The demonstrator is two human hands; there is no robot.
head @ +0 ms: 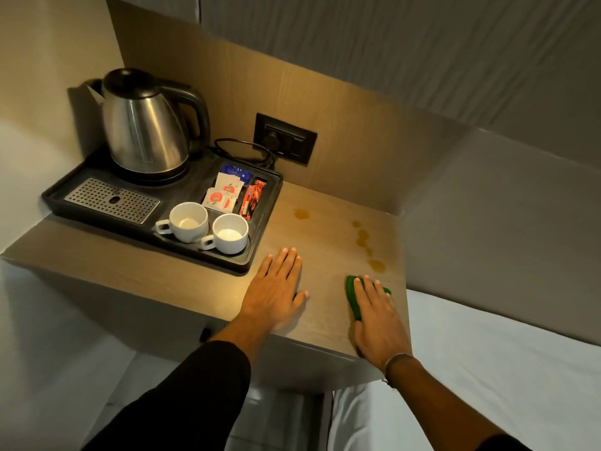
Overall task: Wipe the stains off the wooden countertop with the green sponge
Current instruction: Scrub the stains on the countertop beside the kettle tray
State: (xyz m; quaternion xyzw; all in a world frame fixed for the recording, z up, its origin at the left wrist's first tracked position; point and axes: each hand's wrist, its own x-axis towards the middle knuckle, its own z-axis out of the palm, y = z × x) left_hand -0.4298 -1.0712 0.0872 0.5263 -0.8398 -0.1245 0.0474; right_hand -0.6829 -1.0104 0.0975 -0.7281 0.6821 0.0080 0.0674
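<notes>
The wooden countertop carries brown stains: one blot near the tray and a trail of drops running toward the right front corner. My right hand presses flat on the green sponge, which lies on the wood just in front of the nearest drop; most of the sponge is hidden under my fingers. My left hand rests flat on the countertop, fingers spread, holding nothing, close to the tray's front right corner.
A black tray on the left holds a steel kettle, two white cups and several sachets. A wall socket with a plugged cord sits behind. A white bed adjoins the counter's right edge.
</notes>
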